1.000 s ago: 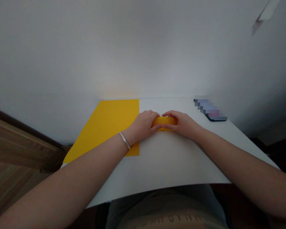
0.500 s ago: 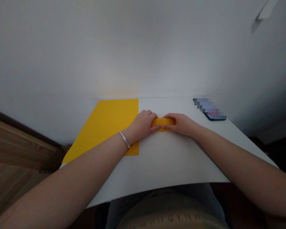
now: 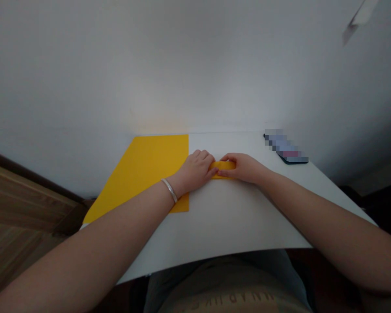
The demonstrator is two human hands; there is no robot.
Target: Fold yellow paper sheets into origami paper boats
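A narrow folded strip of yellow paper (image 3: 226, 165) lies on the white table, with both hands closed on it. My left hand (image 3: 199, 169), silver bangle at its wrist, covers the strip's left end, its thumb along the near edge. Gripping the right end is my right hand (image 3: 243, 167), thumb on the near side and fingers on the far side. The two thumbs nearly meet at the middle. To the left, a large flat yellow sheet (image 3: 156, 156) lies partly beneath my left wrist and forearm.
A phone (image 3: 288, 150) with a blurred-out screen lies at the back right of the white table (image 3: 215, 226). Behind the table rises a pale wall (image 3: 195, 69). Wooden furniture (image 3: 22, 195) stands at the left.
My right hand has shifted slightly left along the strip, and the thumbs are closer together. My left hand stays at the strip's left end. The view has moved very slightly.
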